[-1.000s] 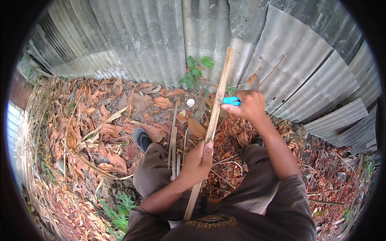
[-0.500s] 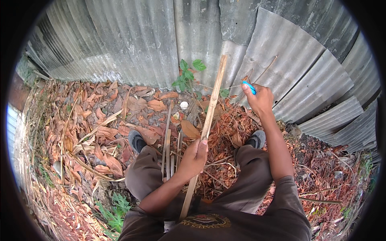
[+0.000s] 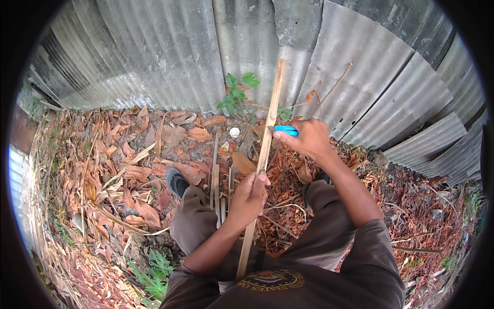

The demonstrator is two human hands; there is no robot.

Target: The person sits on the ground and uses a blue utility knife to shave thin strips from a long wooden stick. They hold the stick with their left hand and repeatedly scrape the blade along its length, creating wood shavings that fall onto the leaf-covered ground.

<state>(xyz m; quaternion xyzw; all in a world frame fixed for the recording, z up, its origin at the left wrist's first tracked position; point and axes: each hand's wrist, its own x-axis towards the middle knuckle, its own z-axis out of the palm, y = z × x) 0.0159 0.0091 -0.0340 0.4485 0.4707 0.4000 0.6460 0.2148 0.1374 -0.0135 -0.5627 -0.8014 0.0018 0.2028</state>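
Note:
A long, pale split bamboo strip (image 3: 274, 98) slants from my lap up towards the fence. My left hand (image 3: 248, 200) is closed round its middle, thumb on top. Against the upper part of the strip, near a node, lies the front of a blue-handled knife (image 3: 286, 131). My right hand (image 3: 309, 138) grips that handle, and its blade is too small to make out clearly. Between my feet, more split strips (image 3: 216, 188) lie on the ground, left of the held one.
A grey corrugated metal fence (image 3: 154, 56) stands ahead, with loose overlapping sheets at right. Dry brown leaves (image 3: 139, 180) cover the ground. A small green plant (image 3: 234, 95) grows at the fence's foot, near a round white object (image 3: 234, 133). A thin twig (image 3: 334, 85) leans there.
My right hand has brought the blue-handled knife left and down, from beside the fence onto the bamboo strip. My left hand keeps its hold on the strip.

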